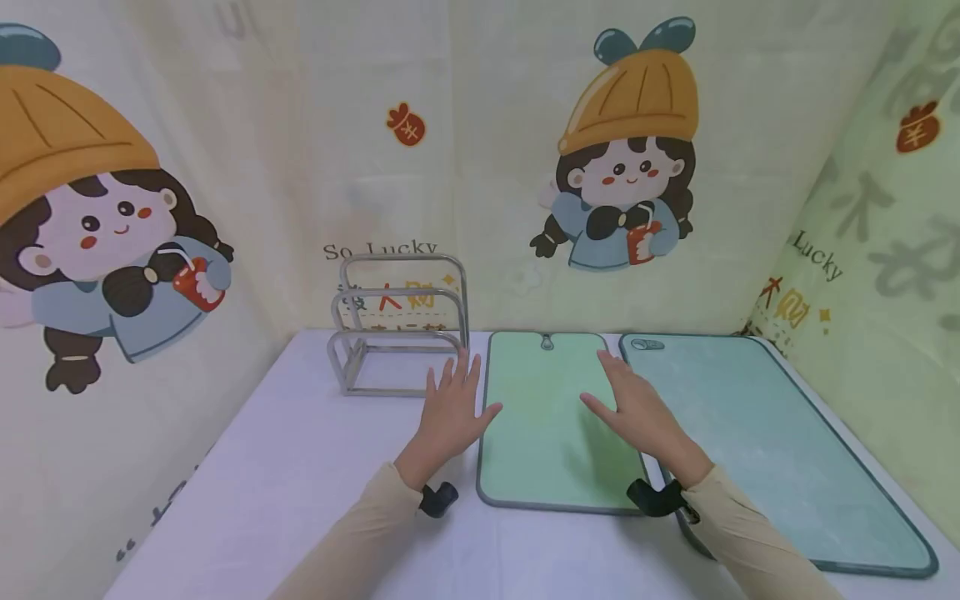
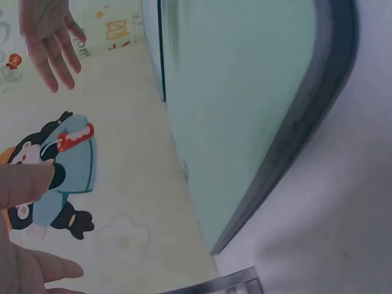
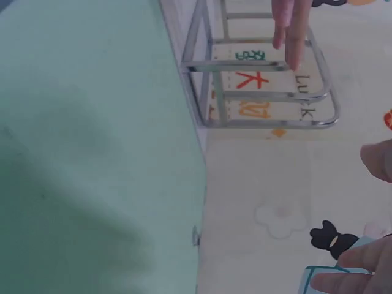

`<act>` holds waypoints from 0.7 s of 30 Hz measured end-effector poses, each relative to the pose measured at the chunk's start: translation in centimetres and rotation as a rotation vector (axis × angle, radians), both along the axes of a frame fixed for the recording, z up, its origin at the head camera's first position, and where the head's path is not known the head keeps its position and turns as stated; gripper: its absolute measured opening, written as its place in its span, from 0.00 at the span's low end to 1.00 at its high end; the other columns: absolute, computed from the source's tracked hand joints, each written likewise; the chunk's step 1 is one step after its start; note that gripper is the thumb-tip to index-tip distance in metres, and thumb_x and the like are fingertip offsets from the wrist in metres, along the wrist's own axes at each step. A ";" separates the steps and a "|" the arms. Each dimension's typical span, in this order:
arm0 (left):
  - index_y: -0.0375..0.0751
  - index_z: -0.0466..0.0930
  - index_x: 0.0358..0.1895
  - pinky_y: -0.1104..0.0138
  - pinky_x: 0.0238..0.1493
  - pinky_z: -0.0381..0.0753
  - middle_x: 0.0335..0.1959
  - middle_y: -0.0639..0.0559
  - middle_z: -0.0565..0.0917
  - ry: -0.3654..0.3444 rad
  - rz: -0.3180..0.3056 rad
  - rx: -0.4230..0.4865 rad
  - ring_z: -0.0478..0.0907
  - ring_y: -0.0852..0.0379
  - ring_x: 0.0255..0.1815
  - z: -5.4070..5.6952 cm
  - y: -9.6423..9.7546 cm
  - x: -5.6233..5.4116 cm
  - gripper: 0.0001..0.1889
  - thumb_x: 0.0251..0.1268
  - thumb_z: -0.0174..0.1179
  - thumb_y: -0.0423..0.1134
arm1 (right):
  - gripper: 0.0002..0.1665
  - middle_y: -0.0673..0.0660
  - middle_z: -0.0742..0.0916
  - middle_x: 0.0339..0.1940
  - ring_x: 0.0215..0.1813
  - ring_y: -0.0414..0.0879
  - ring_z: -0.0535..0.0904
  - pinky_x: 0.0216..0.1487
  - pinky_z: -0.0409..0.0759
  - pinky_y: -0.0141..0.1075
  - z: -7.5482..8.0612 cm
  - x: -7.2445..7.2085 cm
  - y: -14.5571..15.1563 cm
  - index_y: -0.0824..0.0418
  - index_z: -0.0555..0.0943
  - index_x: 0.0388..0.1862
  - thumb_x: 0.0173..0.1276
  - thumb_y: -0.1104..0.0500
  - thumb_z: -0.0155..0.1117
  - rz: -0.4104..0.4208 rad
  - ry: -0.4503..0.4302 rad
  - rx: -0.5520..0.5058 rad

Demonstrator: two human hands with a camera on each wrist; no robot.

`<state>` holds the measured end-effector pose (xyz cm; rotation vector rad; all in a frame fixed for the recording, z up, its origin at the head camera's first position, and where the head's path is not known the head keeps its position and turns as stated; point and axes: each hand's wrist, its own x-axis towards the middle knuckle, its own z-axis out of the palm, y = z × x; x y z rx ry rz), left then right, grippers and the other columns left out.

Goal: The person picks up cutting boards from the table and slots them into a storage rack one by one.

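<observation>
Both hands hover over the table with nothing in them. My left hand (image 1: 452,410), fingers spread, is above the left edge of a smaller green cutting board (image 1: 555,425), near the front of a metal rack (image 1: 390,392). Over that board's right edge is my right hand (image 1: 637,408), its fingers straight and its thumb held apart. A larger blue-green cutting board (image 1: 780,450) lies flat to the right, partly covered by the right forearm. The right wrist view shows the rack's wire loops (image 3: 263,66) beyond the green board.
A white cloth covers the table (image 1: 300,467). Behind it hangs a printed curtain (image 1: 495,167) with cartoon figures, and patterned cloth also stands at both sides. The rack's upright loops rise near the back edge, left of the boards.
</observation>
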<state>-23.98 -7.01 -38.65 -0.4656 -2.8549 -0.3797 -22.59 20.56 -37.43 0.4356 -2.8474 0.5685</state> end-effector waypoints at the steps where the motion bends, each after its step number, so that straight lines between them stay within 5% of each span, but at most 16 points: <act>1: 0.39 0.51 0.73 0.40 0.72 0.50 0.74 0.38 0.53 -0.004 0.000 0.014 0.53 0.38 0.74 -0.1 0.0 -0.1 0.41 0.64 0.52 0.59 | 0.46 0.68 0.61 0.73 0.73 0.65 0.56 0.70 0.59 0.60 -0.1 -0.1 0.1 0.68 0.50 0.74 0.70 0.43 0.53 -0.001 -0.007 -0.016; 21: 0.33 0.60 0.68 0.53 0.65 0.69 0.64 0.37 0.72 -0.093 0.011 0.084 0.68 0.42 0.65 -1.4 0.7 -0.6 0.37 0.64 0.56 0.54 | 0.45 0.70 0.61 0.73 0.72 0.66 0.57 0.69 0.60 0.59 -1.1 -0.6 2.2 0.70 0.51 0.73 0.71 0.42 0.50 -0.057 -0.124 -0.085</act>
